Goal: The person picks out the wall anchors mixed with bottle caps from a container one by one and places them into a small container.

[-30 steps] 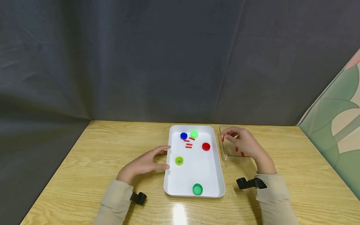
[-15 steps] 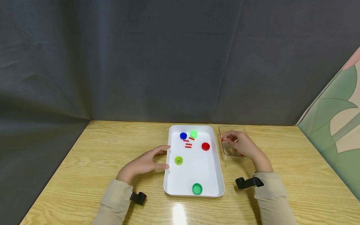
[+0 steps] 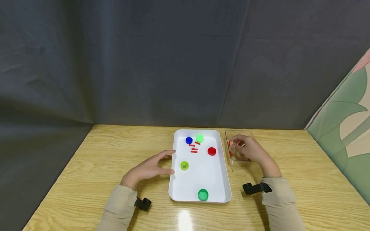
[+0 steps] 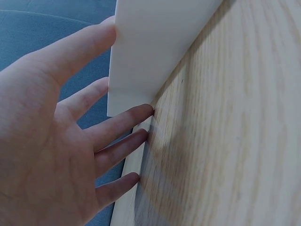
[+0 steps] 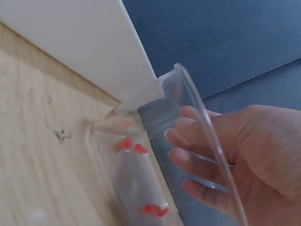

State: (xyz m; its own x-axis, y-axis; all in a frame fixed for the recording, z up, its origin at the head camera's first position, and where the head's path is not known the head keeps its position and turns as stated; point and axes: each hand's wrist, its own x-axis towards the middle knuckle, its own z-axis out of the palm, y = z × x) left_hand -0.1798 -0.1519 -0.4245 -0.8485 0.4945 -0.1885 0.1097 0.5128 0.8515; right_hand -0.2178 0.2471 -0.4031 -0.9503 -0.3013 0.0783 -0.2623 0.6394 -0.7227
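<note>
My left hand [image 3: 148, 166] spreads its thumb and fingers along the left side of a white tray [image 3: 199, 179]; in the left wrist view its fingertips lie right at the tray wall [image 4: 141, 52]. My right hand [image 3: 247, 147] reaches into a clear plastic box [image 3: 237, 159] to the tray's right. Its fingers are loosely bent above the box floor, and nothing shows between them in the right wrist view. Small red sticks [image 3: 231, 154] lie in the box, one close by the fingertips; others [image 5: 141, 149] show through the plastic. The hand partly hides the box.
In the tray are a blue cap [image 3: 189, 140], a bright green cap [image 3: 199, 138], a red cap [image 3: 212, 151], a yellow-green cap [image 3: 184, 165] and a green cap [image 3: 203, 194]. Several red sticks [image 3: 194, 152] lie near its far end. A dark curtain [image 3: 173, 64] hangs behind the table.
My right hand has dipped slightly lower in the box. A red stick now shows below its fingertips near the box's left wall. The left hand stays at the tray.
</note>
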